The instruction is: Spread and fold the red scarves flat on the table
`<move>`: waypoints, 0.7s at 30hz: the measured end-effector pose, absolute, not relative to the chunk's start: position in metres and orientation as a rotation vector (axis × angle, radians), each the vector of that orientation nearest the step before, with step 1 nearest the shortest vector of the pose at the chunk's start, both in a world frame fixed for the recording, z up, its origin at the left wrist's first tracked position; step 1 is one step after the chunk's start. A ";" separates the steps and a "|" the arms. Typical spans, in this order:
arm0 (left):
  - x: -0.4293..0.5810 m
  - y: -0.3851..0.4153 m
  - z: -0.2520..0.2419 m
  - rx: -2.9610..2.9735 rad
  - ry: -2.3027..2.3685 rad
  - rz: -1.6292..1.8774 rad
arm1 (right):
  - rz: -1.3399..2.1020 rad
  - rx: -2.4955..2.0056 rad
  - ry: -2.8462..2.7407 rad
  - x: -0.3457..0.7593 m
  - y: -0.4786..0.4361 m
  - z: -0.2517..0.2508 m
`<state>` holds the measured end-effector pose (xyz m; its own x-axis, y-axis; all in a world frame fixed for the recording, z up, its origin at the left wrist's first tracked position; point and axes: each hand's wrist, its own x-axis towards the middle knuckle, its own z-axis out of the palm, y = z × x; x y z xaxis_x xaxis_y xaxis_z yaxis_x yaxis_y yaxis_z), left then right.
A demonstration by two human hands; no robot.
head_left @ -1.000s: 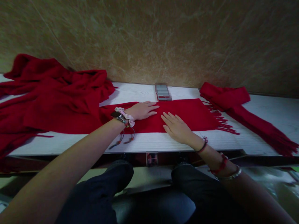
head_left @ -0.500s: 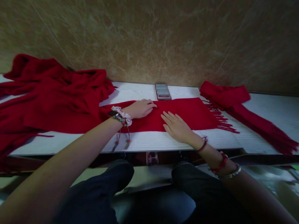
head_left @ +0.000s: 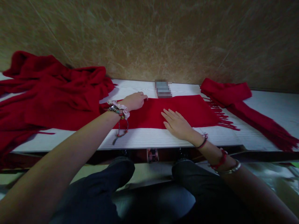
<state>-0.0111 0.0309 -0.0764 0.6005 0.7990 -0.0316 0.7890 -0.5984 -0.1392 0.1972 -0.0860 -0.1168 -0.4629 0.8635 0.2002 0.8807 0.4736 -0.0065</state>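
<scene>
A red fringed scarf [head_left: 154, 113] lies spread lengthwise along the white table, its tassels pointing right. My left hand [head_left: 134, 101] is at the scarf's far edge, left of its middle, with fingers curled in on the cloth; the fingertips are partly hidden. Palm down, my right hand [head_left: 177, 123] rests flat on the scarf near its front edge, fingers stretched out. The scarf's left end runs into a heap of red cloth [head_left: 63, 90], and where one piece ends and another begins I cannot tell.
To the right lies another red scarf [head_left: 247, 112], folded over, with its fringe at the table's front edge. A blurred-out phone-like thing [head_left: 163, 89] lies behind the spread scarf. A brown marble-patterned wall [head_left: 149, 40] closes off the back of the white table [head_left: 144, 140].
My left hand has slid left and toward the scarf's far edge, and its fingers have curled more. My right hand stays flat in nearly the same place.
</scene>
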 end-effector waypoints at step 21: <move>-0.011 0.012 -0.071 -2.405 -1.615 0.139 | -0.159 -1.513 -2.536 0.199 -0.083 -0.121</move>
